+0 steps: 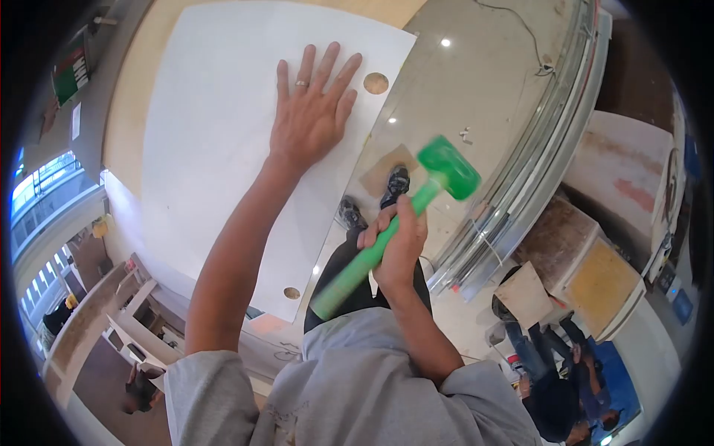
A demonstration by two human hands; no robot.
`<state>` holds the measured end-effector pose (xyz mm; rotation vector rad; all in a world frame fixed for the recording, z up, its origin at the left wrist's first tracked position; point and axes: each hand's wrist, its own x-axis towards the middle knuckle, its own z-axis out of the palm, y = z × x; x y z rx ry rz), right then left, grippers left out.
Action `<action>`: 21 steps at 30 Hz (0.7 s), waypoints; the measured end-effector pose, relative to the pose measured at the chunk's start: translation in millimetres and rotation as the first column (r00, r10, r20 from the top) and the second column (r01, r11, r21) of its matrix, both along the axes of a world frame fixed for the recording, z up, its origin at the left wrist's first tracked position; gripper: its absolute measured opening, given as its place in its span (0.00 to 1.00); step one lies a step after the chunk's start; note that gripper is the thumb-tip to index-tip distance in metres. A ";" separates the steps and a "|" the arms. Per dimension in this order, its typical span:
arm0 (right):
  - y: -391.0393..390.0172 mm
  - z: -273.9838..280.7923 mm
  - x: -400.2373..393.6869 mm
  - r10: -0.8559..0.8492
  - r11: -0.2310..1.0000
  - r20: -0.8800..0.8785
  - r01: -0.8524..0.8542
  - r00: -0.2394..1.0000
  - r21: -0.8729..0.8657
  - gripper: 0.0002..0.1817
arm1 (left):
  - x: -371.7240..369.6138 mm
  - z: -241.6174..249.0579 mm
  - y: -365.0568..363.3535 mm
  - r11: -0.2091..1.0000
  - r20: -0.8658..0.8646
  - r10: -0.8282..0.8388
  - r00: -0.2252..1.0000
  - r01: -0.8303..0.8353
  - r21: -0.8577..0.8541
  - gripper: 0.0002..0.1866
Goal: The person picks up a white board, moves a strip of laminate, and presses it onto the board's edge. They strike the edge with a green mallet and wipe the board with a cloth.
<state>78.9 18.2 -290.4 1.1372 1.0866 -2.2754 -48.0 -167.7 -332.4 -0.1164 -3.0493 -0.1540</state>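
Note:
My left hand (311, 123) lies flat on a large white panel (204, 141), its fingers spread and a ring on one of them. Close to its thumb, a round hole (375, 83) shows near the panel's right edge. A second hole (291, 293) sits at the near corner. My right hand (401, 249) is wrapped round the handle of a green mallet (448, 167). The mallet is held off the panel, to its right and above my legs, with its head pointing up and right. Slight blur softens its edges.
Long metal profiles (513, 189) lie along the right side. Beyond them stand boxy pieces (554, 227) with worn tops. People (554, 394) are at the lower right. A cable (520, 26) runs over the floor at the top, and shelving (93, 320) stands at the lower left.

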 end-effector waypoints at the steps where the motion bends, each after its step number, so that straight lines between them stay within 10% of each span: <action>1: -3.9 -3.6 -3.3 -0.123 0.992 -0.009 0.123 0.992 0.013 0.10 | -2.1 1.4 0.3 1.000 0.006 0.002 1.000 -0.002 -0.006 0.29; 5: 3.0 12.2 -11.1 0.366 0.928 -0.048 -0.368 0.929 -0.050 0.11 | -2.4 0.9 0.2 1.000 0.008 0.000 1.000 0.000 0.000 0.29; 10: -5.8 5.8 -34.7 0.043 0.999 -0.045 -0.043 0.998 -0.006 0.12 | -7.8 -3.0 -1.2 1.000 0.009 -0.008 1.000 0.008 0.009 0.30; 14: 6.8 -8.8 -31.3 0.092 0.992 0.004 -0.091 0.996 -0.086 0.13 | -3.5 1.1 -15.6 0.954 -0.040 -0.004 0.999 0.015 0.300 0.31; 18: 29.7 5.2 -44.6 0.135 0.991 -0.031 -0.134 0.990 0.032 0.15 | 5.0 -30.0 -126.6 0.974 -0.263 0.212 0.941 -0.227 -0.028 0.29; 21: 47.4 -7.7 -55.0 -0.024 0.997 -0.069 0.029 0.997 0.076 0.16 | 15.4 -35.3 -248.7 0.730 -0.301 0.593 0.747 -0.656 -0.189 0.39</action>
